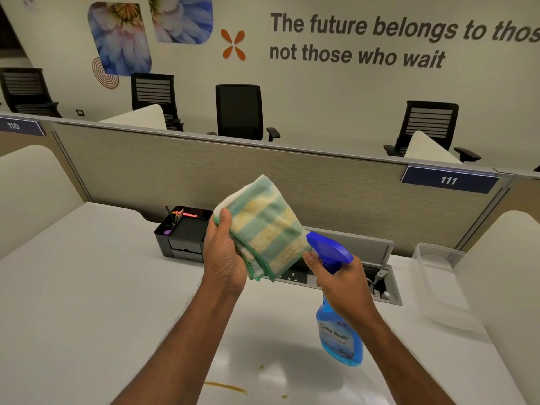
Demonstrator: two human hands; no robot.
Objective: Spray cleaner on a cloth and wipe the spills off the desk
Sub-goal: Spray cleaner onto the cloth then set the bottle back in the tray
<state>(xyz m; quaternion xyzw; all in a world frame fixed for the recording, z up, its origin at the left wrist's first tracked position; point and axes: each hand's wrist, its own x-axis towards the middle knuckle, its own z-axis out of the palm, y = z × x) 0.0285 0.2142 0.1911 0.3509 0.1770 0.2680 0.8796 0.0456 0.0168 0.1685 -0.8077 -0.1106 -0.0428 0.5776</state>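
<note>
My left hand (223,255) grips a folded green, yellow and white striped cloth (264,226), held up above the white desk (87,302). My right hand (342,283) holds a blue spray bottle (339,337) by its neck, a finger on the trigger. Its dark blue nozzle (314,239) points at the cloth and nearly touches the cloth's lower right corner. A brownish streak of spill (226,386) lies on the desk near the bottom edge, between my forearms. Small spots of spill (261,367) lie beside it.
A black desk organiser (182,235) with pencils stands at the back of the desk. Behind my hands an open cable tray (380,283) is set into the desk. A clear plastic container (438,276) sits at the right. A grey partition (204,171) and curved side dividers enclose the desk.
</note>
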